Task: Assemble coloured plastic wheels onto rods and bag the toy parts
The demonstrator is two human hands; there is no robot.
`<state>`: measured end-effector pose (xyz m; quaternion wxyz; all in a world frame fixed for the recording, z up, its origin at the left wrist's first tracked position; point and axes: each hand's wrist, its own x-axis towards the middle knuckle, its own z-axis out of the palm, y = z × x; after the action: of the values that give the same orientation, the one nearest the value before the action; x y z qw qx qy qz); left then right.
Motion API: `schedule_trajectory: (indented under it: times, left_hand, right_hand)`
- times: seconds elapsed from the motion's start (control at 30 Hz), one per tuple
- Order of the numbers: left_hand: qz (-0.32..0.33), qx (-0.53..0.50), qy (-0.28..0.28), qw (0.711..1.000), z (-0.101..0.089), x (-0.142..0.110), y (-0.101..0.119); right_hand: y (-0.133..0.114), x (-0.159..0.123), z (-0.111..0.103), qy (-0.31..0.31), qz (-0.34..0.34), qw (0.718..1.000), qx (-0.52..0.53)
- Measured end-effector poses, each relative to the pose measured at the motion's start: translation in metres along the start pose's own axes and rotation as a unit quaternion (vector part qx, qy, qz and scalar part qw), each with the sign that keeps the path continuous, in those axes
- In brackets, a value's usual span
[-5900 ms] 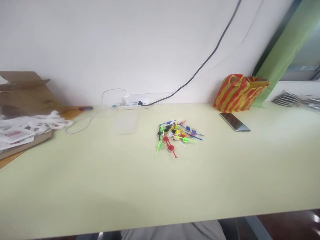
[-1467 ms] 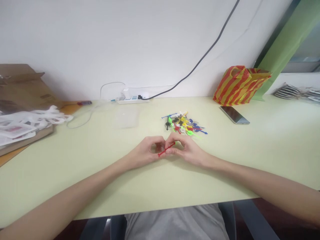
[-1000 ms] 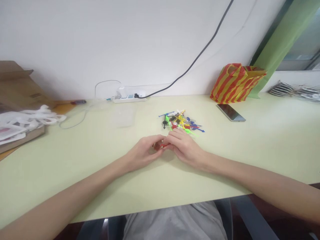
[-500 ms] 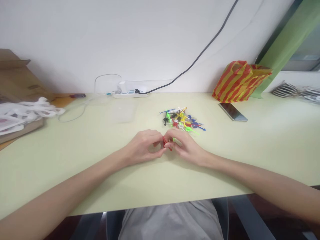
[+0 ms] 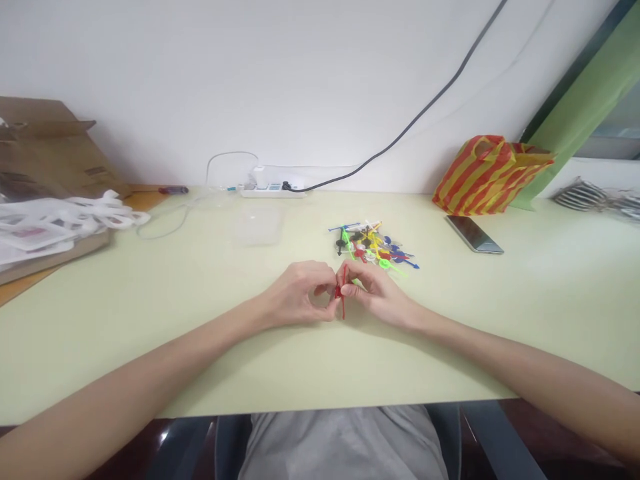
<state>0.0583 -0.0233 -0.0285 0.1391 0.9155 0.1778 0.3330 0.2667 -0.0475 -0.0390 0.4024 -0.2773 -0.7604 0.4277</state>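
Observation:
Between my fingertips is a red plastic spinner arrow, thin and held nearly upright on the page. My left hand pinches its middle part from the left, thumb and fingers curled into a ring. From the right, my right hand grips the same arrow with thumb and forefinger. The fingers partly hide the arrow's centre. Just beyond my right hand lies a loose pile of plastic spinner arrows in green, blue, yellow, red, black and white.
A clear flat plastic container rests near the power strip. At the right are a phone and a striped bag. Cardboard and white plastic handles occupy the left. A black cable crosses the wall.
The red arrow has turned and now shows as a long upright line between my fingers. Both hands stay together; the whole view has shifted slightly.

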Motion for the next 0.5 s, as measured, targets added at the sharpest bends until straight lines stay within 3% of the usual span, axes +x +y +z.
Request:
schedule_trajectory:
  times: [0.13,0.33,0.5]
  left_hand:
    - [-0.004,0.009,0.015,1.0,0.001,-0.001,-0.002]
    - [-0.145,-0.06,0.001,0.988,0.001,-0.005,-0.001]
    - [-0.193,-0.113,0.014,0.975,0.0,-0.004,0.008]
  right_hand:
    - [0.005,0.002,0.0,-0.004,0.006,0.997,0.076]
    - [0.006,0.003,-0.007,0.048,0.04,0.995,0.081]
    - [0.0,0.001,-0.007,0.044,0.055,0.993,0.095]
